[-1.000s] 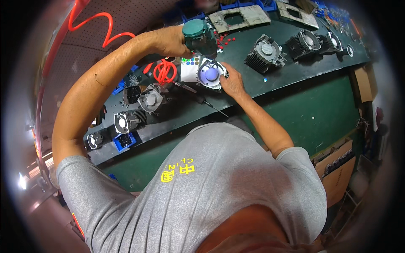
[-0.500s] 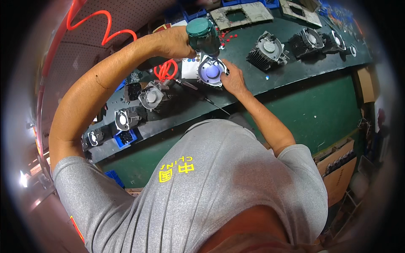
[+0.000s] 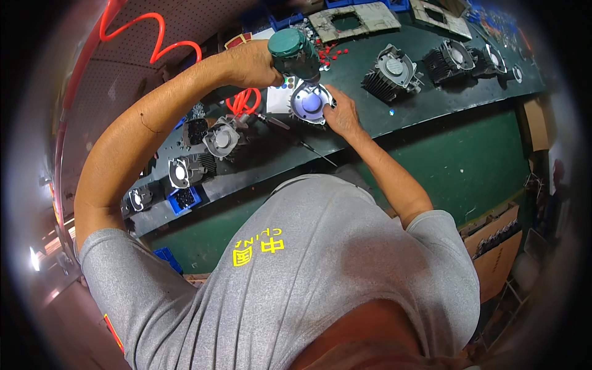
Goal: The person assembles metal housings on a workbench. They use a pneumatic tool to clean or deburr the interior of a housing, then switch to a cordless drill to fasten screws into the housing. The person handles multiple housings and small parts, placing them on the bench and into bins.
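My left hand (image 3: 256, 65) is wrapped round a cordless driver (image 3: 288, 46) with a green end cap. The driver's dark lower end leans over the upper rim of a round metal housing (image 3: 306, 106), whose pale inside is brightly lit. I cannot make out whether its tip touches the rim. From the right, my right hand (image 3: 343, 116) grips the edge of this housing, thumb on its rim. A white sheet with coloured dots (image 3: 279, 100) lies beside the housing, partly behind it.
Finned housings (image 3: 392, 73) stand on the right of the dark bench; others (image 3: 223, 139) stand on the left. A coiled red hose (image 3: 243, 102), a screwdriver (image 3: 317, 153), red caps (image 3: 333, 55) and a blue bin of black parts (image 3: 184, 200) lie about.
The driver has tilted slightly, its green end moving left and its lower end shifting a little toward the housing's rim. My right hand keeps its hold on the housing.
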The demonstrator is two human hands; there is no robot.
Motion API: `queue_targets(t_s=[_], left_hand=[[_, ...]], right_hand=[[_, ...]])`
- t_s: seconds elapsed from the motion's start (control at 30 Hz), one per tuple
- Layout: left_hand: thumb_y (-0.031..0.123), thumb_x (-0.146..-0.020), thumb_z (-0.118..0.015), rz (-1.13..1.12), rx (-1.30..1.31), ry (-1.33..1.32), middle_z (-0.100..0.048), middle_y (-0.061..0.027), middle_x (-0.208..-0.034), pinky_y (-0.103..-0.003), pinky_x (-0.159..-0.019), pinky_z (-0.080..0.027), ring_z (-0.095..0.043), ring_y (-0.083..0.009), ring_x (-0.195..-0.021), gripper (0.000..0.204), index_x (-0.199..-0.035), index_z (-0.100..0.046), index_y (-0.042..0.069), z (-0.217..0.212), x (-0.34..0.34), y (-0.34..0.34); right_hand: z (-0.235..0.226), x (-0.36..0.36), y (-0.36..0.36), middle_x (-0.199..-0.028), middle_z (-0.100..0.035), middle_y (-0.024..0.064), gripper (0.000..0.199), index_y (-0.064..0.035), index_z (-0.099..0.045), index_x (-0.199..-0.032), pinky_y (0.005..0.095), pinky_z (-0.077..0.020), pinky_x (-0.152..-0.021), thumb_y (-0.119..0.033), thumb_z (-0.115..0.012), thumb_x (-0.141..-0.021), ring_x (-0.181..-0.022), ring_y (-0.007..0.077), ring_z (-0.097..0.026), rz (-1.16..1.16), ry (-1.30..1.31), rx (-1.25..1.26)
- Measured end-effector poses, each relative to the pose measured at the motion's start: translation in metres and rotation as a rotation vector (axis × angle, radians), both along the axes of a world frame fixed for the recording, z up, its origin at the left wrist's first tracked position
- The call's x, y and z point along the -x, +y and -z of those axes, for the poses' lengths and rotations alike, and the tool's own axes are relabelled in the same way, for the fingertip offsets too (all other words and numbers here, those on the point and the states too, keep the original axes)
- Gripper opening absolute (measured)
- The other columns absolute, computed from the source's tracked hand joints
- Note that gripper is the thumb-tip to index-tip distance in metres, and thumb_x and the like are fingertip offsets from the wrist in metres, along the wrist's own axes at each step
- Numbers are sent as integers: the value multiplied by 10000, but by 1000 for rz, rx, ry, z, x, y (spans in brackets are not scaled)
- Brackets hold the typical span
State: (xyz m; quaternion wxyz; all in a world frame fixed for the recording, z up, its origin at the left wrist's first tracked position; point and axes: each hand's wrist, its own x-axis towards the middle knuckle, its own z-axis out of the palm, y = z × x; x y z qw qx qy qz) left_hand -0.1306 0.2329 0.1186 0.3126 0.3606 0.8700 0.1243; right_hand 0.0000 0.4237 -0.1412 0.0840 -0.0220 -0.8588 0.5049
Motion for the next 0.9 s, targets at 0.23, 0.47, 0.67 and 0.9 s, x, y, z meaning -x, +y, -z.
queue_targets(t_s=[0.23,0.47,0.67,0.9], left_hand=[[138,-835,-778,-22,11,-11,-761,-173,-1069,-411,-919,-563,-719,-289,-1017,445,-1265,-685,74,2,0,1],[122,-825,-774,-2,-26,-7,-758,-176,-1066,-410,-914,-563,-715,-301,-1011,444,-1257,-684,68,5,2,-1],[165,-851,-783,4,59,-10,-747,-136,-1107,-408,-941,-556,-701,-278,-1025,439,-1269,-676,82,0,1,4],[207,-872,-777,4,44,-5,-743,-118,-1136,-410,-948,-555,-697,-276,-1033,438,-1281,-671,94,4,2,2]], right_hand=[[-4,0,2,-1218,-688,266,500,-23,-639,-1310,465,-511,-998,-52,-611,-811,-1164,446,-647,-11,-52,3],[-5,0,1,-1187,-690,272,508,-31,-635,-1313,479,-512,-984,-50,-606,-806,-1136,463,-647,-10,-43,4],[-14,1,4,-1177,-690,273,507,-39,-634,-1310,481,-512,-976,-46,-602,-804,-1133,469,-645,-48,-52,14],[-10,1,3,-1168,-690,274,503,-50,-636,-1307,484,-513,-964,-45,-600,-805,-1126,467,-646,-22,-40,17]])
